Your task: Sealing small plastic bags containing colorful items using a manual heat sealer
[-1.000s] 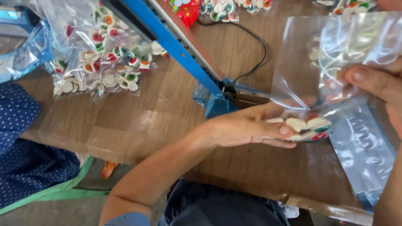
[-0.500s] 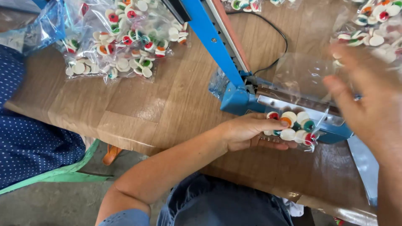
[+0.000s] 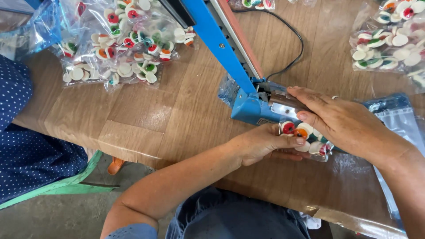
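While small clear bag of round candies [image 3: 305,138] is gripped by left hand [image 3: 261,144] against blue sealer [image 3: 250,106], bag mouth is pressed flat under right hand [image 3: 343,121], fingers [image 3: 305,98] extended leftward, on table [image 3: 168,115].

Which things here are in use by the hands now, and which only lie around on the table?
In use:
- left hand holding the small clear bag of round candies
- right hand laid over that bag on the blue heat sealer

Lying about:
- filled candy bags at far left
- filled candy bags at far right
- empty clear bags
- black cord
- wooden table
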